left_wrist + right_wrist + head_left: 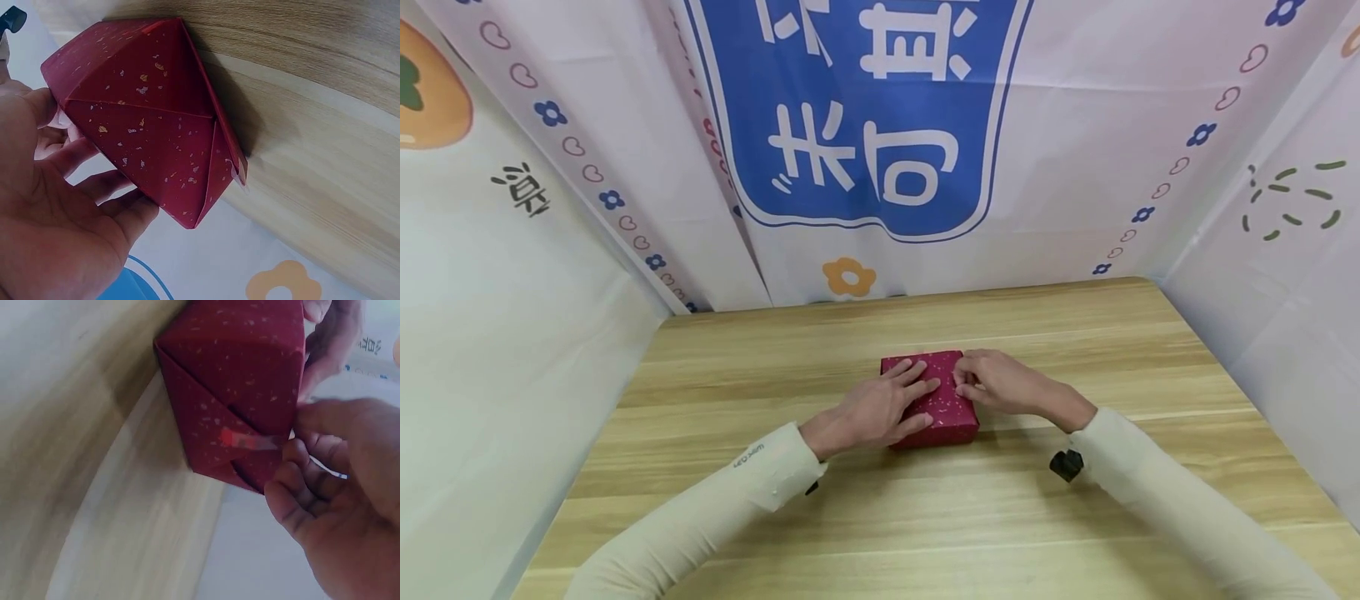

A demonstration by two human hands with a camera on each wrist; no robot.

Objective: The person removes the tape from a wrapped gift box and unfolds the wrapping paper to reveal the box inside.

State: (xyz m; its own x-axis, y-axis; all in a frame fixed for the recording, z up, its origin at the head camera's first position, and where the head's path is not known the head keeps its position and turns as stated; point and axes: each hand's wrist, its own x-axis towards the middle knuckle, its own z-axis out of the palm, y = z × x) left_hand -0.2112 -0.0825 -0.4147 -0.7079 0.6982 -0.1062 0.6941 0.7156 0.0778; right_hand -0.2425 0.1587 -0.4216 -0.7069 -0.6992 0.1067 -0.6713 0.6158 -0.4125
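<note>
Backdrop (1060, 192): a white printed cloth with a blue sign fills the upper part of the head view.
Bench (865, 533): wood-grained, across the lower half, carrying the work.
Red parcel (951, 414): on the bench, just right of the frame's centre. Its flecked red paper covers all the faces that show, so the covering looks mostly done; the underside is hidden.
Left hand (878, 408): fingers spread and nearly straight, resting on the parcel's top toward its left side, gripping nothing.
Right hand (1006, 382): at the parcel's right edge, fingers curled, thumb and forefinger close together; they appear to pinch the end of the tape.
Right-end flap (200, 425): folded diagonally over the parcel's end, middle of the right wrist view; the folding here seems finished, though small gaps show along the seam.
Left-side flap (220, 162): right of centre in the left wrist view, its outer edge standing slightly away; a pale tab there may be tape, so whether this side is secured I cannot tell.
Tape strip (256, 442): crosses the right-end seam; fixing it down looks like the part left.
</note>
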